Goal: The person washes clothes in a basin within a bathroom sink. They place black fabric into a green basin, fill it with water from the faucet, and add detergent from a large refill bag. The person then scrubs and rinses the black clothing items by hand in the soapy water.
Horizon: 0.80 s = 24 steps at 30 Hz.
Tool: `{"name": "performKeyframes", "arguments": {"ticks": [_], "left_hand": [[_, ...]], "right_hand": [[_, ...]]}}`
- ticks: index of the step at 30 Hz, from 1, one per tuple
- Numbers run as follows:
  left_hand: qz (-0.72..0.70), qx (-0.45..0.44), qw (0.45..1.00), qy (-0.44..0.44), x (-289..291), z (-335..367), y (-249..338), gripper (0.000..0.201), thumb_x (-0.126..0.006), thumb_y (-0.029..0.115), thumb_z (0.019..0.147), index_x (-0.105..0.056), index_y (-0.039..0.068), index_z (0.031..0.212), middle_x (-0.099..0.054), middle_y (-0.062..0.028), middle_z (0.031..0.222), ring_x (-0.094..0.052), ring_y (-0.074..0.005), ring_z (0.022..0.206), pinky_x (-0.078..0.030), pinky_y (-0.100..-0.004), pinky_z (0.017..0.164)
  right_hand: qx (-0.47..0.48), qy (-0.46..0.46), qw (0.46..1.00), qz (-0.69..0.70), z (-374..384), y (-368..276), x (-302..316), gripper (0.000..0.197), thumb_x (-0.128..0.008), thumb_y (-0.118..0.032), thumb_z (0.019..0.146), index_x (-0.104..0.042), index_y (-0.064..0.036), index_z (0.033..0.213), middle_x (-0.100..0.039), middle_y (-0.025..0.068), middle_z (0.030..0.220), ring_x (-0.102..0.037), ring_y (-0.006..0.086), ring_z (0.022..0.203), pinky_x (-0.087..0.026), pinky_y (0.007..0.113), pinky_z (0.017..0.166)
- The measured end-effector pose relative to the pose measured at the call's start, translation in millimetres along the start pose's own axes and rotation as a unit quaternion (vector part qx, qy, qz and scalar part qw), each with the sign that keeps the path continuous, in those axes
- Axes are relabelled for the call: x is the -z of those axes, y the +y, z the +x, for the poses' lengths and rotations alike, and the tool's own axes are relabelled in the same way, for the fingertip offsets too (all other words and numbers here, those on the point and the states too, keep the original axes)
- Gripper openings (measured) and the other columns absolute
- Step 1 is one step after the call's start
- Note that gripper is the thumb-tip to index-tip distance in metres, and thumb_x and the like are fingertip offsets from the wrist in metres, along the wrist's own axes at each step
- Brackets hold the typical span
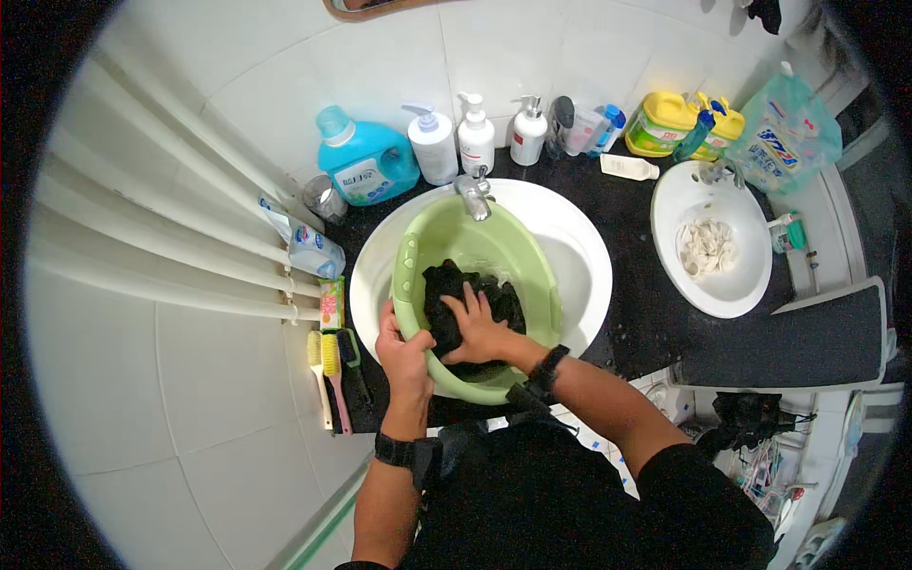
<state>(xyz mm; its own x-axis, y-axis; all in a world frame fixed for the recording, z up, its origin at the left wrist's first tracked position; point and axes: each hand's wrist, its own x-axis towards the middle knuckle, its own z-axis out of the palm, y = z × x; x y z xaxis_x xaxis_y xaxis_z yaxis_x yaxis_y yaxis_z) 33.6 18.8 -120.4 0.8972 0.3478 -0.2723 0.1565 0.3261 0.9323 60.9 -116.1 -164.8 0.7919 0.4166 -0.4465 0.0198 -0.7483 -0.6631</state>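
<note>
Cloth [440,318], black, likely soft, slippery and water-heavy, best taken by a bunched fold, lies in the green basin [522,249] under my right hand [482,334], its fingers spread, while my left hand [406,359] clamps the basin's near-left rim.

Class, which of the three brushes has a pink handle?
The middle brush; the left brush has a cream handle, and the right brush looks dark and green.

The left of 2 fisheye cameras on your head looks steeply down from close above: the green basin [408,275] sits near the dial's centre, the tiled wall [527,57] curves across 12 o'clock, and your black shirt [560,484] enters between 5 and 6 o'clock.
</note>
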Motion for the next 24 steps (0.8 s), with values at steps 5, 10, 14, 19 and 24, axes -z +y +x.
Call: {"name": "performKeyframes", "arguments": {"ticks": [5,10,14,19,24], "left_hand": [[0.025,0.022,0.999,0.007,-1.3,-10.0,12.8,0.025,-0.050,-0.013,0.055,-0.048,-0.001,0.077,-0.045,-0.0082,0.126,-0.052,-0.0154,0.089,-0.042,-0.0240,0.074],[0.019,0.008,1.000,-0.005,0.2,-7.0,7.8,0.027,-0.050,-0.012,0.057,-0.049,-0.005,0.084,-0.042,-0.0090,0.130,-0.052,-0.0178,0.101,-0.041,-0.0254,0.084],[-0.021,0.002,1.000,-0.004,0.8,-5.9,5.8,0.028,-0.051,-0.012,0.058,-0.051,-0.006,0.086,-0.042,-0.0092,0.130,-0.053,-0.0177,0.100,-0.041,-0.0255,0.084],[-0.014,0.002,1.000,-0.006,-3.8,-9.9,13.7,0.027,-0.052,-0.011,0.060,-0.051,-0.006,0.086,-0.042,-0.0091,0.129,-0.053,-0.0174,0.100,-0.041,-0.0257,0.084],[-0.002,-0.002,1.000,-0.012,-3.8,-6.5,13.5,0.024,-0.053,-0.010,0.060,-0.051,-0.006,0.083,-0.042,-0.0096,0.129,-0.052,-0.0165,0.102,-0.041,-0.0255,0.084]], "right_hand": [[0.075,0.067,0.993,-0.060,60.2,65.5,-9.4,0.083,-0.075,-0.016,0.061,-0.034,-0.0241,0.132,-0.024,0.0239,0.137,-0.030,0.0466,0.120,-0.037,0.056,0.093],[-0.043,-0.019,0.957,0.286,90.7,95.0,33.3,0.070,-0.070,-0.016,0.062,-0.043,-0.0094,0.126,-0.053,0.0191,0.110,-0.054,0.0273,0.095,-0.045,0.035,0.083],[-0.074,-0.036,0.907,0.413,66.8,84.6,49.7,0.070,-0.065,-0.008,0.060,-0.044,-0.0071,0.127,-0.055,0.0146,0.108,-0.055,0.0237,0.094,-0.045,0.034,0.082],[-0.028,-0.090,0.942,0.321,21.6,101.2,53.9,0.072,-0.067,-0.011,0.062,-0.043,-0.0129,0.129,-0.050,0.0151,0.122,-0.050,0.0276,0.108,-0.042,0.036,0.090],[0.045,0.102,0.993,-0.040,10.5,55.4,50.4,0.077,-0.070,-0.032,0.066,-0.036,-0.0245,0.135,-0.015,0.0192,0.145,-0.022,0.0454,0.128,-0.029,0.055,0.101]]}}
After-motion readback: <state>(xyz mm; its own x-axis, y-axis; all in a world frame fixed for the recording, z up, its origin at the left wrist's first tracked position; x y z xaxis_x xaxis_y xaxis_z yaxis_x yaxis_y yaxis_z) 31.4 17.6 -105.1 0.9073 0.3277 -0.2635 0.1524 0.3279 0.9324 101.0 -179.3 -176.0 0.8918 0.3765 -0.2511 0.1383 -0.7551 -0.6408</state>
